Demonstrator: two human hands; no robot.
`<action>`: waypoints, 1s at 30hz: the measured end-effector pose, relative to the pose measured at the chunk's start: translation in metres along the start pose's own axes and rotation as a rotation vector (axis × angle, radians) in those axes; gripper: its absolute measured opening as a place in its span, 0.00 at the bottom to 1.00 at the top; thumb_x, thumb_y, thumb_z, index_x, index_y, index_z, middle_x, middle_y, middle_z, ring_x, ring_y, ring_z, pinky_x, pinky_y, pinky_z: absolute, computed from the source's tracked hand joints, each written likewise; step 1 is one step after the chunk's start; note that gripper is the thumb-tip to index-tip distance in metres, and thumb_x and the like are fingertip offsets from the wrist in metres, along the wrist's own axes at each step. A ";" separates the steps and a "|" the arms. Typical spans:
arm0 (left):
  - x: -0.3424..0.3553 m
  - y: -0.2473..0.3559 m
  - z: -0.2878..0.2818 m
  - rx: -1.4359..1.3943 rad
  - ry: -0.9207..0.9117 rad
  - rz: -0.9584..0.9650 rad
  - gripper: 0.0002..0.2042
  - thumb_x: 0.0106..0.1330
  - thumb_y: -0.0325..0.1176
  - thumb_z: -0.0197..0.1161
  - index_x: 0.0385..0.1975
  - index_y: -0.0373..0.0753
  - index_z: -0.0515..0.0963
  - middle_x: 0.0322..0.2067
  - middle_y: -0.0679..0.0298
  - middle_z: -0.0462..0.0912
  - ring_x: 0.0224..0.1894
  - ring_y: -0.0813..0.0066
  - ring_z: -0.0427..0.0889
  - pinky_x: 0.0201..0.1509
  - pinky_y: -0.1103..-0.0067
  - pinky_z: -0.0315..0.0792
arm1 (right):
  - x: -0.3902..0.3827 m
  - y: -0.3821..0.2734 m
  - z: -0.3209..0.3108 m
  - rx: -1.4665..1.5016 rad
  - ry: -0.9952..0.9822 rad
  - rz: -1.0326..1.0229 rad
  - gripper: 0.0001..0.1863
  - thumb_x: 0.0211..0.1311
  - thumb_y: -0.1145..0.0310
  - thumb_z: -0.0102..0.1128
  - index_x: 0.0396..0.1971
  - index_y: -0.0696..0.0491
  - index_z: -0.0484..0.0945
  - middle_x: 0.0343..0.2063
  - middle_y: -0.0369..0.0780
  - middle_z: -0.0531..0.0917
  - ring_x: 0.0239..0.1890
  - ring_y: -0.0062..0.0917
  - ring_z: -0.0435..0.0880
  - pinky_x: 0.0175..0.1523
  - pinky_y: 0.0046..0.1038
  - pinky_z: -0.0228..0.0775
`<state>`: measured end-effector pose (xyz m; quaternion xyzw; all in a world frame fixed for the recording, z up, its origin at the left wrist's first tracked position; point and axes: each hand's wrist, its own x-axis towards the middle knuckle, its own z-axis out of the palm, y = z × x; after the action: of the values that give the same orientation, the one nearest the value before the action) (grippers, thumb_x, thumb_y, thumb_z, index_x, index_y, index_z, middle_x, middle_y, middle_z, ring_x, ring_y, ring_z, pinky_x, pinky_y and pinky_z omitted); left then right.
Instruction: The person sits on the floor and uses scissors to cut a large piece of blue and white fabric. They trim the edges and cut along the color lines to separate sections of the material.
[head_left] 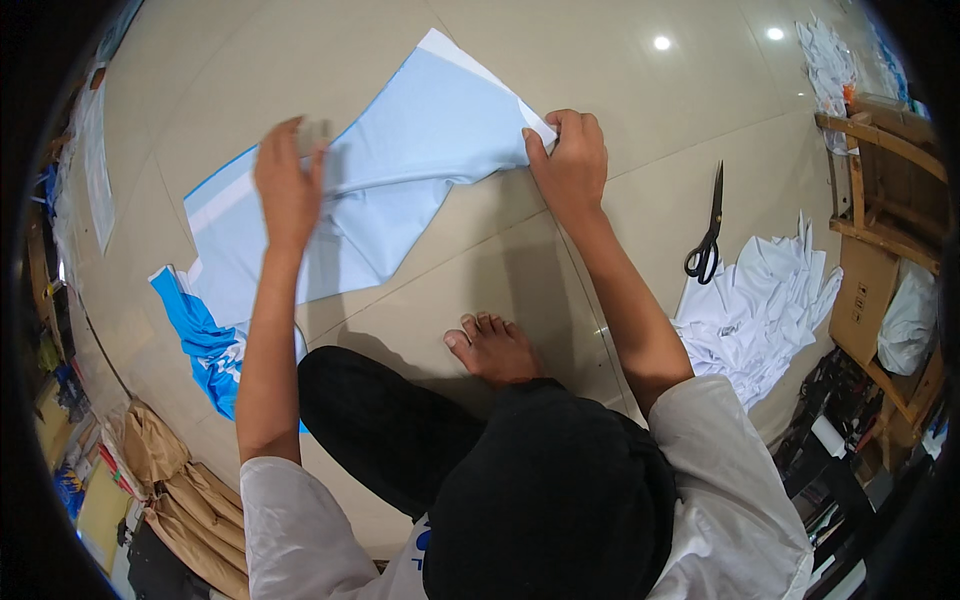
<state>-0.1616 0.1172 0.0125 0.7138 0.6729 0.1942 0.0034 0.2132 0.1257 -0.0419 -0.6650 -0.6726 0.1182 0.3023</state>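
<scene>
Right of fabric [420,120]: scissors [711,236], white cloth heap [755,305]

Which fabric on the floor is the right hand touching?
The light blue cloth with white edge strips: the right hand holds its right corner. The bright blue cloth lies left, the white pile right, both away from that hand.

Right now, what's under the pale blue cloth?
Around the pale blue cloth, tiled floor shows; bright blue cloth sits at its lower left edge. What lies beneath is covered, so I can't tell.

Left hand [287,192] with blurred fingertips
</scene>
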 end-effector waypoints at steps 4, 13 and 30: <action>-0.067 0.082 0.001 -0.218 -0.281 0.286 0.28 0.62 0.46 0.80 0.58 0.38 0.80 0.56 0.52 0.81 0.61 0.47 0.79 0.65 0.57 0.70 | 0.006 0.000 -0.004 -0.093 -0.095 0.013 0.14 0.63 0.64 0.80 0.37 0.55 0.83 0.37 0.44 0.84 0.39 0.39 0.84 0.43 0.41 0.78; -0.120 -0.005 -0.037 -0.097 -0.414 0.236 0.21 0.57 0.22 0.70 0.53 0.37 0.80 0.50 0.52 0.80 0.54 0.47 0.80 0.54 0.58 0.78 | 0.000 -0.009 -0.010 0.302 -0.283 0.169 0.13 0.67 0.67 0.76 0.42 0.55 0.80 0.27 0.45 0.88 0.27 0.41 0.87 0.37 0.42 0.79; -0.084 0.065 -0.008 -0.335 -0.171 -0.141 0.18 0.75 0.32 0.68 0.60 0.33 0.78 0.58 0.47 0.82 0.62 0.43 0.78 0.68 0.58 0.72 | 0.020 -0.050 0.022 0.259 -0.171 -0.288 0.18 0.66 0.73 0.74 0.54 0.55 0.86 0.46 0.46 0.86 0.53 0.44 0.85 0.55 0.42 0.80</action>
<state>-0.1027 0.0284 0.0142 0.6682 0.6768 0.2415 0.1927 0.1615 0.1458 -0.0262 -0.5052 -0.7631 0.2150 0.3409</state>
